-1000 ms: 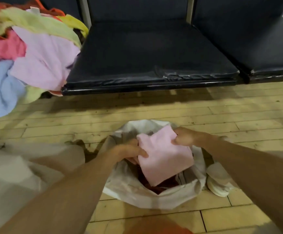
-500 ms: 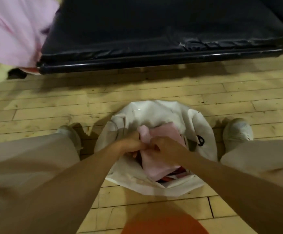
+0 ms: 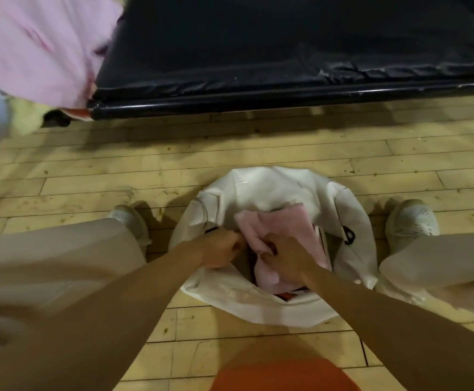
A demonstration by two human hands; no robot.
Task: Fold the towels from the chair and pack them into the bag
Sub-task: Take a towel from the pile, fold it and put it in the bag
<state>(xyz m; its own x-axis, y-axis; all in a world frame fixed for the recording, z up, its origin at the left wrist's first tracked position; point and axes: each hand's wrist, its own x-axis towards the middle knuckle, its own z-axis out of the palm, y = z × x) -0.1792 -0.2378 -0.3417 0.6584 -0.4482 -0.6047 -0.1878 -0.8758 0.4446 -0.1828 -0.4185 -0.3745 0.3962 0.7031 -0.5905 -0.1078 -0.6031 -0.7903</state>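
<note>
L hand [image 3: 222,249], R hand [image 3: 288,256] grip pink towel [image 3: 292,227] in bag [image 3: 269,187].

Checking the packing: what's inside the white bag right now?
A pink towel, gripped by the right hand; something red shows beneath. Deeper contents are covered.

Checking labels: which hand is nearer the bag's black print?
Right. The right hand grips the pink towel beside the black print; the left hand is farther, across the towel.
</note>
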